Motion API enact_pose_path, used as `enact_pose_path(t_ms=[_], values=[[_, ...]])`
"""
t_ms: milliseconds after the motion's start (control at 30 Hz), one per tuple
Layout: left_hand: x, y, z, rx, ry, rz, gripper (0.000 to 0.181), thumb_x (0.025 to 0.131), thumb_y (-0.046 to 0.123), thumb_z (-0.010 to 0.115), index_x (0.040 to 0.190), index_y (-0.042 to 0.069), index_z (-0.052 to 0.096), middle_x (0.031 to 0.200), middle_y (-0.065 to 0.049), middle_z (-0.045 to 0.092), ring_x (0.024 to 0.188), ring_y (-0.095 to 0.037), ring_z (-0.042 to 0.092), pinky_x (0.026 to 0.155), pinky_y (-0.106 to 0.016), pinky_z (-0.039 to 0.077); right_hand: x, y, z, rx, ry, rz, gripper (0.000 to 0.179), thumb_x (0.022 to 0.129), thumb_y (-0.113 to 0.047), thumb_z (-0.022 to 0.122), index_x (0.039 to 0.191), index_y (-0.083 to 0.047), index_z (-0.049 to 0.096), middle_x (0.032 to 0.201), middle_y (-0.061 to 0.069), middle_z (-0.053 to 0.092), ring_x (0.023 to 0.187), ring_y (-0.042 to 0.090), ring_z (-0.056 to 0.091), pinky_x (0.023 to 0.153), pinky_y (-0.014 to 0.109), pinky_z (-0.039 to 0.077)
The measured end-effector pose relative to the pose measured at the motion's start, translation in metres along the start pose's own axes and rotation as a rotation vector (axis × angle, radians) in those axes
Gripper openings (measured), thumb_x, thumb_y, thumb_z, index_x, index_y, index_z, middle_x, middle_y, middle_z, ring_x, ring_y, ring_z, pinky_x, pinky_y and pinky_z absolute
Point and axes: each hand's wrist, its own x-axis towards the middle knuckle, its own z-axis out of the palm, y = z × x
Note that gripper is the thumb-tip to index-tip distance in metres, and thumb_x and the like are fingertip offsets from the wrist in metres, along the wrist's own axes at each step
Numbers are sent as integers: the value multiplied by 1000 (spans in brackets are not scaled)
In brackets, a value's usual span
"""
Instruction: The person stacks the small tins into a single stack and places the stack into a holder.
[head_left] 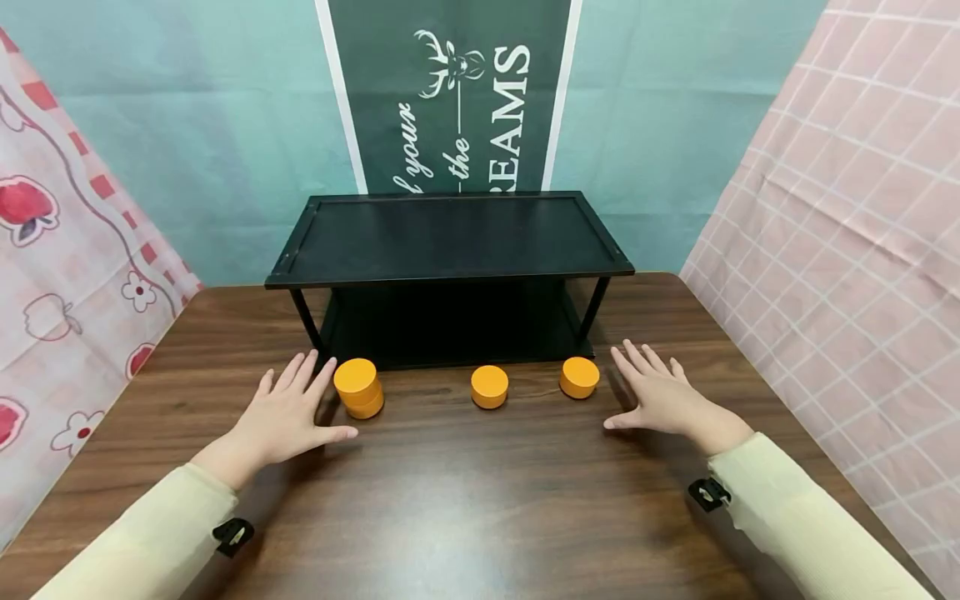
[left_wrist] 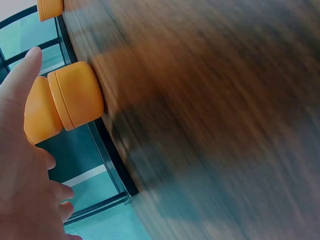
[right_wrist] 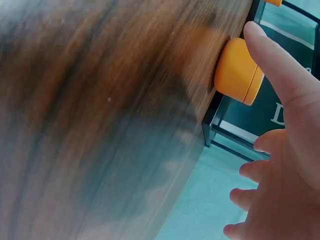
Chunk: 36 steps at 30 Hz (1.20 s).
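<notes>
We see the left hand (head_left: 288,419) and right hand (head_left: 666,400) spread wide. Right of the left hand stands an upright stack of two orange containers (head_left: 360,389); left of the right hand, a single upright container (head_left: 579,378), whose seam only our right wrist view shows. Between the hands stretches wooden table (head_left: 442,479); ahead, the black rack (head_left: 457,237).

The place is a small, cloth-screened table space with a homely look; the kind of room beyond it cannot be told. A wood-grain table (head_left: 442,475) stands between a white cloth (head_left: 56,275) printed with red fruit and flowers and a pink checked cloth (head_left: 847,208). Behind hangs a teal cloth (head_left: 225,150), its dark green panel (head_left: 480,108) showing a deer's head and lettering.
</notes>
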Motion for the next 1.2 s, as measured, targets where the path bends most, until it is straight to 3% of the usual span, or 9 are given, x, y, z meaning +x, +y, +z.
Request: enact_pose_path(t_ms=[200, 367, 500, 633, 733, 1000, 1200], values=[[3, 1, 0, -20, 20, 29, 107, 75, 75, 52, 147, 2, 22, 148, -29, 16, 136, -44, 12, 101, -67, 9, 0, -3, 1, 46, 36, -34, 108, 74, -59, 68, 147, 2, 17, 149, 28, 13, 133, 49, 15, 96, 72, 13], [7, -3, 5, -115, 57, 39, 109, 73, 71, 59, 147, 1, 21, 147, -29, 21, 135, -45, 15, 100, -67, 13, 5, -9, 4, 263, 59, -69, 99, 81, -48, 68, 144, 8, 17, 147, 31, 16, 132, 49, 19, 100, 66, 20], [11, -8, 9, -334, 38, 41, 107, 74, 55, 71, 147, -2, 16, 146, -30, 21, 132, -46, 22, 101, -64, 22, 10, -12, 7, 393, 46, -49, 96, 84, -42, 68, 145, 9, 13, 148, 31, 15, 133, 46, 19, 102, 60, 23], [13, -9, 14, -644, -11, 29, 102, 78, 36, 75, 146, -4, 11, 145, -29, 24, 130, -43, 30, 102, -57, 28, 13, -15, 10, 457, 59, -12, 93, 84, -37, 68, 144, 9, 14, 146, 32, 19, 129, 47, 26, 100, 60, 28], [13, -8, 18, -770, -5, 25, 92, 80, 27, 74, 145, -5, 17, 141, -28, 34, 125, -42, 40, 99, -55, 34, 15, -17, 12, 487, 76, -4, 90, 84, -35, 69, 143, 10, 17, 143, 33, 25, 125, 48, 33, 96, 59, 34], [19, -3, 26, -790, 78, 39, 63, 83, 22, 72, 133, -3, 43, 125, -21, 55, 110, -35, 54, 95, -54, 39, 22, -18, 18, 504, 96, -8, 81, 85, -29, 70, 140, 10, 25, 137, 32, 36, 119, 44, 43, 92, 55, 40], [21, -4, 28, -793, 93, 33, 57, 82, 20, 72, 128, -3, 49, 119, -18, 58, 106, -33, 56, 93, -52, 41, 27, -20, 22, 521, 111, -6, 71, 86, -23, 68, 136, 10, 32, 131, 32, 43, 114, 42, 49, 91, 53, 42]])
